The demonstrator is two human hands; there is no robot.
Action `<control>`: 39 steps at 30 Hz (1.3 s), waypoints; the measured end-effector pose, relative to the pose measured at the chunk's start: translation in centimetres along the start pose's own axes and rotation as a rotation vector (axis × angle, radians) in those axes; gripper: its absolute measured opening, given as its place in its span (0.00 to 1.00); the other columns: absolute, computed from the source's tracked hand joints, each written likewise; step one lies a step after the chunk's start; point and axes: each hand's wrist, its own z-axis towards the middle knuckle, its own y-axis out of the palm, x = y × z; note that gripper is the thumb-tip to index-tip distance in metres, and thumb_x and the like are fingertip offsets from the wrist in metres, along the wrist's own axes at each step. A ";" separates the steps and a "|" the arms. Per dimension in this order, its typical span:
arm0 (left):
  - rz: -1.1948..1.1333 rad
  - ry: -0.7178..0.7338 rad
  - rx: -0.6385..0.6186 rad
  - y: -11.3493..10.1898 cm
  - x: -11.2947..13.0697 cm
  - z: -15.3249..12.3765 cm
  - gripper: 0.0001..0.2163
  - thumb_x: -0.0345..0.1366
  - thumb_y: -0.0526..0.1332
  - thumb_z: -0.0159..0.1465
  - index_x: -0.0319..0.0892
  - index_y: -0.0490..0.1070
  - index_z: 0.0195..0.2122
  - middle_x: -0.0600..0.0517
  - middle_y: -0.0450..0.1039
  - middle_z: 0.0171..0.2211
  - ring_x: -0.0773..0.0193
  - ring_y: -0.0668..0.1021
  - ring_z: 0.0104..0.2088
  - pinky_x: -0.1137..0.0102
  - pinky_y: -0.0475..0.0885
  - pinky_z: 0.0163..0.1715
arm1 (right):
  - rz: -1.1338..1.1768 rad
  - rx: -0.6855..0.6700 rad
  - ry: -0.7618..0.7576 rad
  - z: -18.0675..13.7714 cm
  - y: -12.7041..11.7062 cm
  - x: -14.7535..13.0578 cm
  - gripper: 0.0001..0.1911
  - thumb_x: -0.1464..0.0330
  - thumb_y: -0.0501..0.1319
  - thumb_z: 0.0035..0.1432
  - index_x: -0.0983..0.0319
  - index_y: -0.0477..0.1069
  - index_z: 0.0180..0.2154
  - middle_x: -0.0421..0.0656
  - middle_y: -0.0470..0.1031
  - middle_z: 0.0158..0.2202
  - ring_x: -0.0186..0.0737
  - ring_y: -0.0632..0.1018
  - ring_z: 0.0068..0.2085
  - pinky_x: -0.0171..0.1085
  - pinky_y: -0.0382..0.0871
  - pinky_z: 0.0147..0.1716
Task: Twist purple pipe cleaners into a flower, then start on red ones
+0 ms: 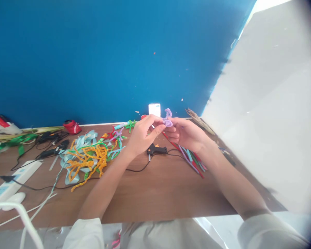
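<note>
A bent purple pipe cleaner (pixel 168 122) is held up over the table between my two hands, with one curled end rising above my fingers. My left hand (pixel 147 133) pinches it from the left, thumb and fingers closed on its edge. From the other side my right hand (pixel 186 133) grips the same piece, its fingers curled. Beneath the hands lies a black glue gun (pixel 157 149) on its cord. Loose coloured pipe cleaners (pixel 193 160) lie in a bundle under my right wrist.
Orange pipe cleaners (pixel 90 160) and pale blue ribbon (pixel 86 140) are heaped at left. A lit phone (pixel 154 109) leans against the blue wall. A white power strip (pixel 18 180), black cords and a red roll (pixel 72 127) occupy the far left. Dried husks (pixel 200 121) lie back right.
</note>
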 end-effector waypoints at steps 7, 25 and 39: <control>0.061 0.014 -0.016 -0.2 0.3 0.0 0.09 0.40 0.56 0.72 0.43 0.72 0.38 0.51 0.77 0.37 0.65 0.76 0.36 0.70 0.68 0.36 | -0.026 0.045 -0.031 0.2 0.0 0.2 0.14 0.62 0.70 0.51 0.61 0.66 0.27 0.33 0.58 0.23 0.29 0.56 0.22 0.35 0.46 0.22; -0.259 -0.039 -0.221 -0.7 0.2 -0.2 0.07 0.34 0.53 0.69 0.41 0.69 0.36 0.53 0.72 0.30 0.69 0.74 0.29 0.73 0.69 0.31 | -0.166 -0.062 -0.260 -0.7 -0.3 0.2 0.12 0.62 0.72 0.55 0.62 0.75 0.30 0.38 0.69 0.27 0.30 0.66 0.25 0.33 0.60 0.25; -0.296 -0.096 -0.092 0.0 -0.1 -0.2 0.06 0.39 0.60 0.69 0.42 0.69 0.39 0.53 0.72 0.34 0.69 0.75 0.31 0.73 0.72 0.32 | -0.231 0.104 -0.491 -0.2 -0.3 0.5 0.15 0.60 0.73 0.54 0.62 0.72 0.29 0.37 0.68 0.24 0.29 0.66 0.24 0.32 0.59 0.23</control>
